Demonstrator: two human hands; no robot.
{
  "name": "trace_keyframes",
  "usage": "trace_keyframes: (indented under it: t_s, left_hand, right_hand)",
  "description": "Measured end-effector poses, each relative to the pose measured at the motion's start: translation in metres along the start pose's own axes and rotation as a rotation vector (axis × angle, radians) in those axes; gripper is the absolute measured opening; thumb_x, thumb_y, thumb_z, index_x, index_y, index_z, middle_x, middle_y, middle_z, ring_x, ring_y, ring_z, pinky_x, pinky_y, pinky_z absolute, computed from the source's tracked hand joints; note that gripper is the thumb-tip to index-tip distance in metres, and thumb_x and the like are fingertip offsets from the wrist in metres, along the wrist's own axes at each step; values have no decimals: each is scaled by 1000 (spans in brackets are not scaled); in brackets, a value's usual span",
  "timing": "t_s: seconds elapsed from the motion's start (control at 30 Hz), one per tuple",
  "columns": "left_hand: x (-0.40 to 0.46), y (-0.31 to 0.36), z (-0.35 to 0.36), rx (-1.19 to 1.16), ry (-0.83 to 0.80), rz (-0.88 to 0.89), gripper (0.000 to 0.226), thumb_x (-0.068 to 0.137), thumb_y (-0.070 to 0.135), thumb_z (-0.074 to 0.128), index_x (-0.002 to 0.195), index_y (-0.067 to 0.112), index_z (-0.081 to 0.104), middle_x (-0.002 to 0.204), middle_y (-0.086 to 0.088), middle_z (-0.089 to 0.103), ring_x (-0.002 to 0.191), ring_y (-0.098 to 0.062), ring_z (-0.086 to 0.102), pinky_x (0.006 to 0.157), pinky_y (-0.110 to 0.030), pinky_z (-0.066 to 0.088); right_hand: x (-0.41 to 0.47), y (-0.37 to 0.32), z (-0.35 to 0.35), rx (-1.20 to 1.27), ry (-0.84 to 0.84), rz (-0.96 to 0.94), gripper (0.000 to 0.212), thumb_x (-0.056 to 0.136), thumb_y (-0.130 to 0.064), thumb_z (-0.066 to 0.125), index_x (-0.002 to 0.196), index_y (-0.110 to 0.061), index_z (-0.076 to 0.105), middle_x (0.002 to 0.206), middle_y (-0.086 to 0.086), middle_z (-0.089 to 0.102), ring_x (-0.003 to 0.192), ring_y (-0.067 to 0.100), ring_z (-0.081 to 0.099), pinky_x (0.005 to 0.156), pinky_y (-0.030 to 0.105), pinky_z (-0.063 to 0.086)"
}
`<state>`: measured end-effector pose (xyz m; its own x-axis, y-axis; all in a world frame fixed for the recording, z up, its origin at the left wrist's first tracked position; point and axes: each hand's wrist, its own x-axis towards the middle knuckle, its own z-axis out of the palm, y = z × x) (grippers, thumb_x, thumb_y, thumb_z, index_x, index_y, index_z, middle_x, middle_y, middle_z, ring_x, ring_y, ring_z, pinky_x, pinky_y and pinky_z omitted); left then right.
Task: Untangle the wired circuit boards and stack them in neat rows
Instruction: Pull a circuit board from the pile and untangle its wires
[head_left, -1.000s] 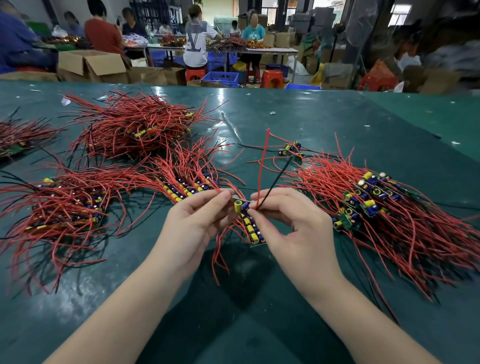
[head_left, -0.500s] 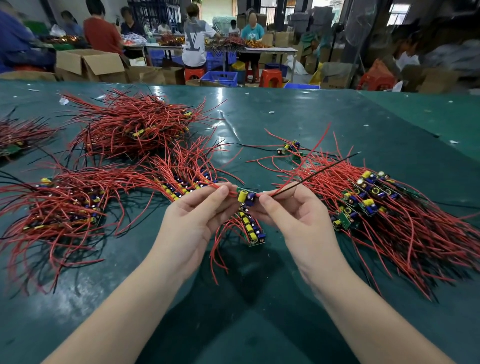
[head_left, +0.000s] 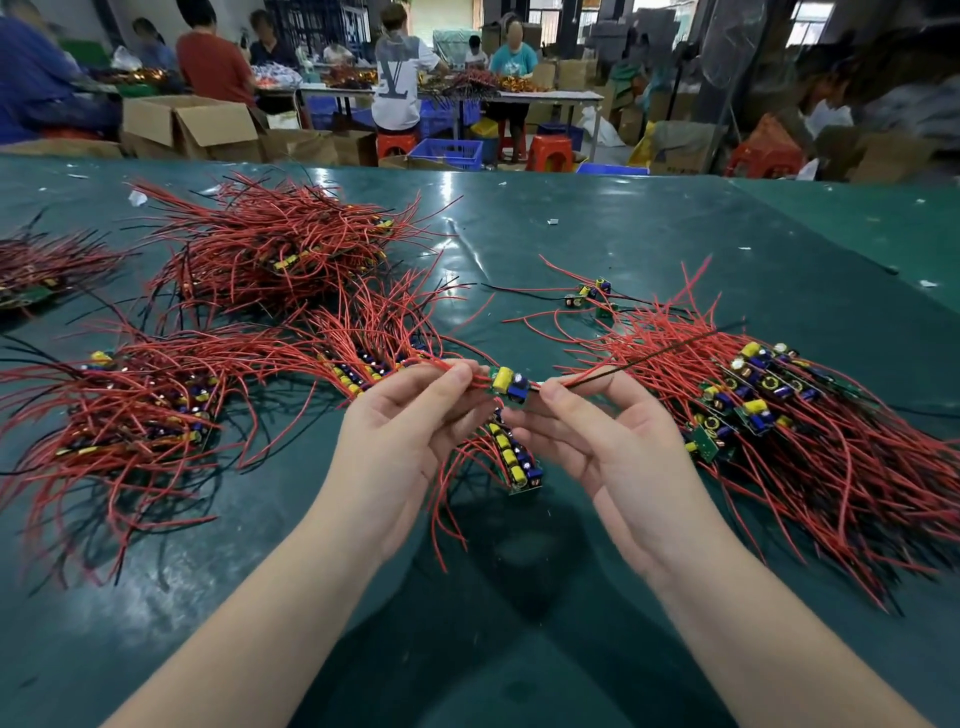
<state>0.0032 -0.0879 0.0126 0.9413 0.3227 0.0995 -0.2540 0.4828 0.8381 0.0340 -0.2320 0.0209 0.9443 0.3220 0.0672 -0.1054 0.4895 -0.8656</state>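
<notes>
Boards with red and black wires are spread over a green table (head_left: 571, 234). At the centre of the frame, one small circuit board (head_left: 508, 384), carrying a yellow capacitor and a blue part, is held above the table between both hands. Its red wires on the left are pinched between the thumb and fingertips of the left hand (head_left: 410, 436); the remaining fingers of that hand are curled loosely beneath. On the other side, the board's red and black wires (head_left: 649, 358) are pinched between the thumb and forefinger of the right hand (head_left: 602, 447), and they trail away toward the upper right of the frame. Whether the board itself is touched by either hand cannot be told.

Just below the held board, a short row of boards (head_left: 517, 460) is seen lying on the table between the two hands, its red wires fanning out to the lower left. A second row (head_left: 363, 371) lies just left of the left hand. A tangled pile (head_left: 779, 410) fills the right of the frame, a stacked pile (head_left: 140, 415) lies at mid left, and a further heap (head_left: 275, 249) sits at upper left. Two or three loose boards (head_left: 592, 293) lie apart above the centre.

Across the top of the frame, people are seated at other tables among cardboard boxes (head_left: 192, 127) and red stools (head_left: 548, 150).
</notes>
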Motion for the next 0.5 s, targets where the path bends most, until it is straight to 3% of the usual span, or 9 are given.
trace_keyframes:
  t_s: [0.13,0.23,0.37,0.43,0.5]
  left_hand:
    - [-2,-4,-2,102,-47,-55,7,84,12,59,89,8,61,84,-8,71,75,-15,69,70,-25,57]
    - [-3,-6,-3,149,-44,-26,21,75,16,64,91,4,69,86,-13,71,80,-19,69,74,-27,58]
    - [-3,-6,-4,249,-35,45,16,75,15,65,86,10,77,89,-15,74,83,-22,71,74,-26,58]
    - [-3,-6,-4,260,-35,65,15,80,10,63,88,9,76,86,-16,74,80,-22,72,72,-25,58]
    - [-2,-7,-4,251,-38,65,16,86,4,59,91,7,74,83,-14,75,77,-21,72,70,-25,58]
  right_hand:
    - [-2,2,-3,-193,-26,-64,15,89,6,58,88,-8,55,83,19,74,75,33,73,65,28,58]
    - [-1,3,-7,-257,-16,-84,16,88,8,60,89,-8,55,81,18,74,75,31,74,66,30,59]
    - [1,2,-11,-213,13,-89,21,81,11,64,80,-9,57,80,14,74,72,25,72,69,32,60]
    - [1,2,-12,-185,-3,-67,21,75,6,70,81,-10,57,80,12,74,74,24,72,68,31,60]
    - [-1,2,-11,-213,-45,-19,25,66,-12,76,86,-10,61,81,9,74,77,23,72,66,28,58]
